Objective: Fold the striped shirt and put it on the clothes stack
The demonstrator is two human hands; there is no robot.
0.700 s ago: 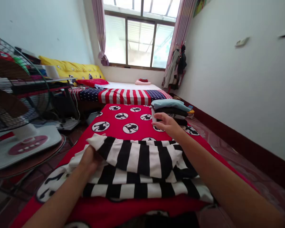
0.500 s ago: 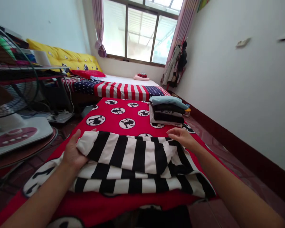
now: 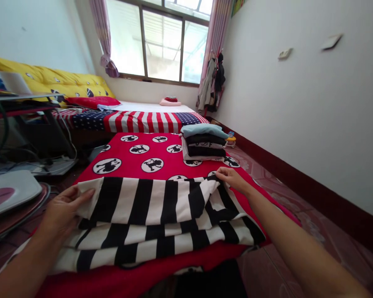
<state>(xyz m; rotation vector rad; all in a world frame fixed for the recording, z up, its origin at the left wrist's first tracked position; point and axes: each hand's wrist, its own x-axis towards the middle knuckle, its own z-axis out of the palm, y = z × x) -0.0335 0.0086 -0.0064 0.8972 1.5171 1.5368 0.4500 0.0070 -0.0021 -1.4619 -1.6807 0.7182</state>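
Striped cloth (image 3: 155, 215), black and white, lies folded in layers across the near end of the red mat (image 3: 170, 159), which is printed with black cartoon figures in white circles and stretches away toward the window. Beyond the mat, a bed carries a stars-and-stripes cover (image 3: 133, 121), with a yellow cushion (image 3: 59, 80) against the left wall. A fan base (image 3: 9, 191) sits on the floor just left of the mat. On the far right part of the mat stands a stack of folded clothes (image 3: 203, 142), topped by a pale blue piece and well apart from the cloth.

My left hand (image 3: 62, 211) rests on the cloth's left edge, fingers (image 3: 81, 193) curled around the upper fold's corner with the thumb under it. My right hand (image 3: 233, 179) lies at the cloth's far right corner, fingertips pinching the edge of the top layer, forearm crossing over the cloth's right side.
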